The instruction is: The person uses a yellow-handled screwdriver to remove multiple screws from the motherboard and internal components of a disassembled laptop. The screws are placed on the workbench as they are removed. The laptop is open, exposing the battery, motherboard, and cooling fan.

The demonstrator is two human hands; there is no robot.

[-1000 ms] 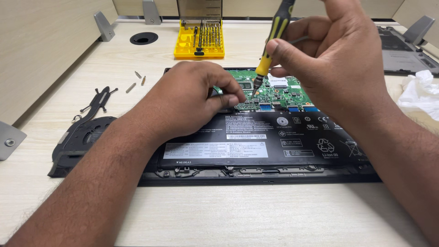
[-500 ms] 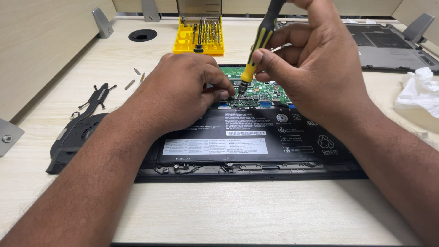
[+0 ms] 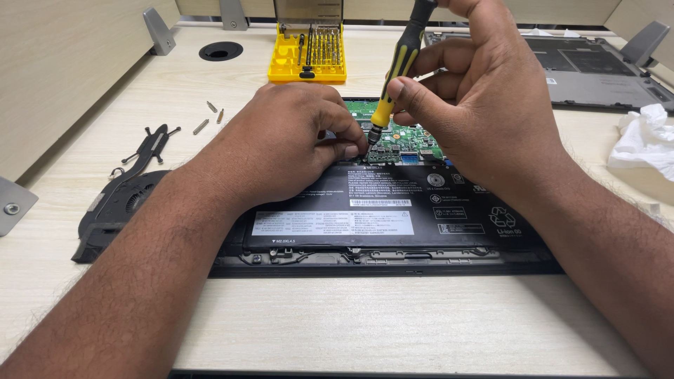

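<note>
An opened laptop base (image 3: 393, 263) lies on the desk with its black battery (image 3: 421, 210) and green circuit board (image 3: 414, 140) exposed. My right hand (image 3: 484, 105) grips a black and yellow screwdriver (image 3: 397, 67) upright, its tip down on the board's near edge. My left hand (image 3: 281, 151) rests palm-down on the laptop, its fingertips pinched right beside the screwdriver tip. What the fingertips pinch is too small to see.
A yellow screwdriver bit case (image 3: 307, 52) stands open behind the laptop. Loose screws (image 3: 210, 116) and a removed black fan with heat pipe (image 3: 119, 200) lie at left. A grey laptop cover (image 3: 590, 74) and crumpled white tissue (image 3: 642, 140) sit at right.
The view has shifted so the laptop sits lower and more central. Both hands stay at the same spot on the board, the screwdriver standing more upright.
</note>
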